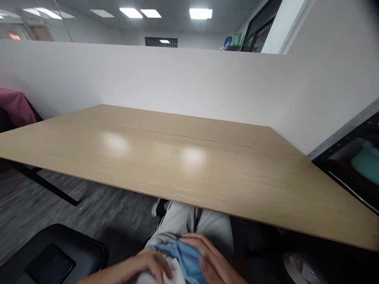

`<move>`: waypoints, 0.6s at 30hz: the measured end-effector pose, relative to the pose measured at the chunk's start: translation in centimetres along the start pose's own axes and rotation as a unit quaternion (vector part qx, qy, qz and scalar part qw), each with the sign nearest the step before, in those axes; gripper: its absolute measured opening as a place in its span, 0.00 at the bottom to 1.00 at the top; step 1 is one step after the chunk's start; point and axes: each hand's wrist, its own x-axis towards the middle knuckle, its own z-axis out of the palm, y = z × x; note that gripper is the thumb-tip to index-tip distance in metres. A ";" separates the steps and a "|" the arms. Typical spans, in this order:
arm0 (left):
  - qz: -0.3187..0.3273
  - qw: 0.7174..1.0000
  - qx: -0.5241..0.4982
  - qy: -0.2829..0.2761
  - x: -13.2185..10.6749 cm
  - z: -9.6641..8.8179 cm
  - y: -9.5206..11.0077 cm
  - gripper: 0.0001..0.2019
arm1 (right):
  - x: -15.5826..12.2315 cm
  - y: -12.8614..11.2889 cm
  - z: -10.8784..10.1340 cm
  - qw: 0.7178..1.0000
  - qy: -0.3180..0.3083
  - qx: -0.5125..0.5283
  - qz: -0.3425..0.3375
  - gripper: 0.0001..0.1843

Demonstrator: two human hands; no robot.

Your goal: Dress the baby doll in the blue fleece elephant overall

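A blue knitted-looking cloth (189, 258) lies bunched on my lap, beside a white cloth-like patch (174, 270). From the right, my right hand (209, 256) rests on the blue cloth, its fingers stretched out and its thumb apart. My left hand (152, 263) is over the white patch and the left edge of the blue cloth, fingers loosely bent and a little blurred. Neither hand shows a grip on the cloth. The lower parts of both cloths run out of the frame.
A wide wooden table (166, 173) stands before my knees, against a white partition (177, 79). At lower left is a black chair (85, 244) with a dark flat object (50, 264) on its seat. A dark shelf (334, 165) adjoins the table's right side; a rounded pale object (302, 268) is below.
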 end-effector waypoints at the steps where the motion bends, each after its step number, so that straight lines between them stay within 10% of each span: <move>1: -0.016 0.999 0.021 0.030 0.1 -0.1 1.0 0.30 | 1.6 -0.2 0.2 0.999 -0.024 0.007 0.024 0.23; 6: -0.190 0.946 0.208 0.162 1.3 -0.8 2.3 0.20 | 9.4 -0.9 2.8 0.969 -0.186 -0.161 0.027 0.14; 11: -0.318 0.865 0.345 0.176 1.1 -1.0 1.0 0.26 | 13.6 0.5 6.0 0.960 -0.214 -0.176 0.028 0.08; 18: -0.283 0.920 0.218 0.160 2.1 0.1 3.0 0.16 | 16.0 4.0 6.9 0.952 -0.194 -0.194 0.132 0.06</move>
